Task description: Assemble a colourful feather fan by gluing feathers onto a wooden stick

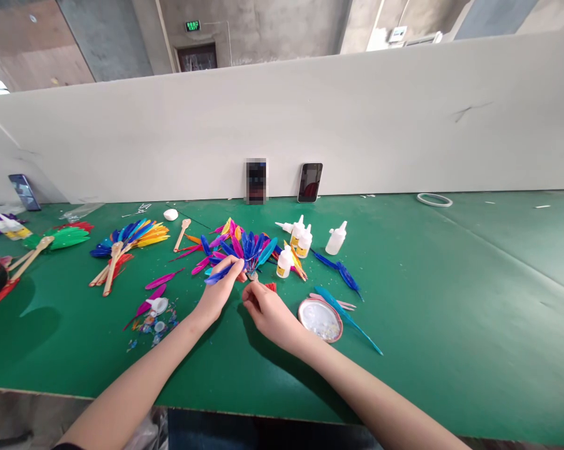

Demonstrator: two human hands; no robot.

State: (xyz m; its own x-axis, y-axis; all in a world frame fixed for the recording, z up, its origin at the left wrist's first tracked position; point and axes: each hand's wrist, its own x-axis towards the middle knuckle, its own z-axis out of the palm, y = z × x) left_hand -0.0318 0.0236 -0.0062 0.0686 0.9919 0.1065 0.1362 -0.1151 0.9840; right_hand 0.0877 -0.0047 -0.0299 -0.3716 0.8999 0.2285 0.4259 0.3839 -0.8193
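My left hand point(220, 289) is closed, pinching a blue feather point(217, 275) whose vane points left. Just beyond it, a fan of blue, magenta and teal feathers point(251, 249) lies spread, with a wooden piece point(252, 275) at its base. My right hand point(269, 307) is closed beside that base, fingers curled; whatever they pinch is hidden. A red tassel point(271, 287) shows behind my right hand. Close by on the right stands a glue bottle point(284, 262), with several more glue bottles point(304, 240) behind it.
A round lid point(320, 320) with small sequins and a teal feather point(350, 320) lie right. Finished-looking feather fans point(136, 240) and loose magenta feathers point(156, 297) are left, near scattered sequins point(146, 325). A phone point(310, 182) leans on the white partition point(380, 125). A ring point(434, 200) lies far right.
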